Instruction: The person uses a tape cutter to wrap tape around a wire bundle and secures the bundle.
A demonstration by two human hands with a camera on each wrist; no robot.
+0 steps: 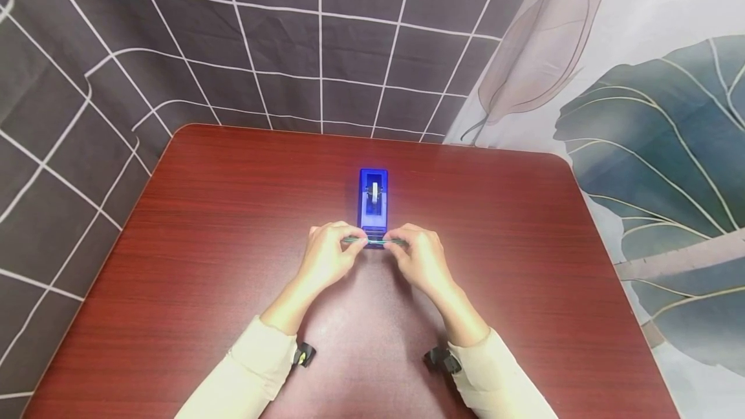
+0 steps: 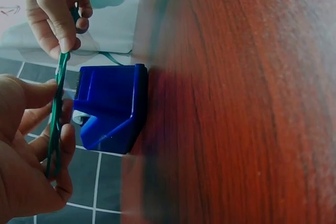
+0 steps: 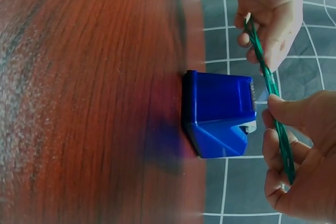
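Both hands hold a thin bundle of green strands [image 2: 55,121], stretched level between them. My left hand [image 1: 327,256] pinches it near its middle from the left, thumb against fingers. From the other side my right hand [image 1: 423,257] pinches it the same way, a short gap away. A pale glossy patch shows on the strands [image 3: 272,81] between the two pinches in the right wrist view. Just beyond them stands a blue tape dispenser [image 1: 374,209], its toothed cutting edge toward me. The bundle overlaps the dispenser's near end in the head view.
A pale tape roll [image 1: 375,193] sits inside the dispenser. The reddish-brown wooden table [image 1: 244,199] has rounded far corners. Behind it hangs a dark gridded curtain [image 1: 279,37], with a leaf-patterned curtain [image 1: 658,134] at the right. Black wrist devices [image 1: 305,354] show below both sleeves.
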